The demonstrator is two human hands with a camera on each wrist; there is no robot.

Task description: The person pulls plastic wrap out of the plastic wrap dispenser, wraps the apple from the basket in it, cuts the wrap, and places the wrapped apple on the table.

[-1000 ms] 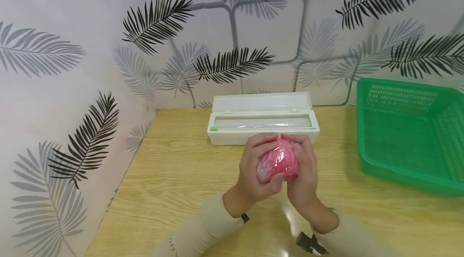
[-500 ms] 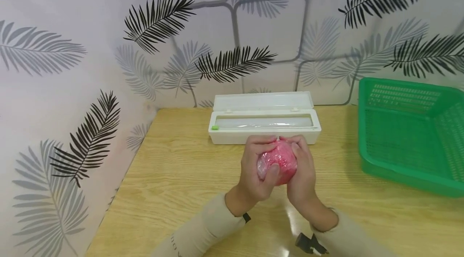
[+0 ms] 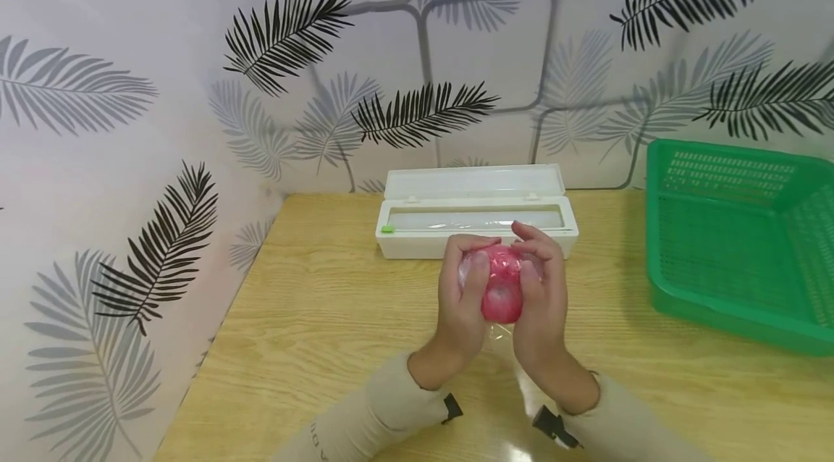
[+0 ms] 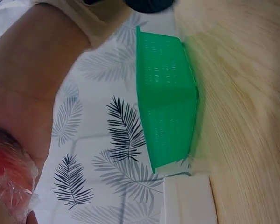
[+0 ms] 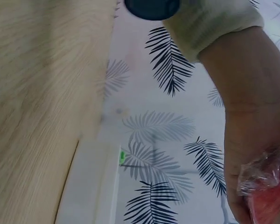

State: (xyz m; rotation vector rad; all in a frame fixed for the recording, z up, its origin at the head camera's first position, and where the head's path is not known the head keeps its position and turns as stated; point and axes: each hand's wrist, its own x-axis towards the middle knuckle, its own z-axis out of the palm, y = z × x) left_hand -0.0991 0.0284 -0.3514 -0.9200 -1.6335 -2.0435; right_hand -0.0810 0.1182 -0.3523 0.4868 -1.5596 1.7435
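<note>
A round pinkish-red apple (image 3: 502, 295) wrapped in shiny cling film is held above the table between both hands, a pale dimple facing the head camera. My left hand (image 3: 459, 303) curls around its left side, thumb lying over the front. On the right side my right hand (image 3: 542, 303) grips it with the thumb along the front, its index finger raised off the top. Loose crumpled film (image 5: 259, 177) sticks out by the right palm in the right wrist view. In the left wrist view, wrinkled film covers the red apple (image 4: 11, 177) at the lower left.
Behind the hands stands a white cling film dispenser (image 3: 417, 246), lid up, with a film roll (image 3: 469, 219) inside and a green slider (image 3: 387, 229) on its cutter. A green perforated basket (image 3: 736, 321) is at the right of the wooden table (image 3: 313, 303). Leaf-patterned covering forms the back.
The apple has turned between the hands, bringing a dimple into view. The left thumb has shifted upward, the right index finger has lifted, and the hands have tilted more upright.
</note>
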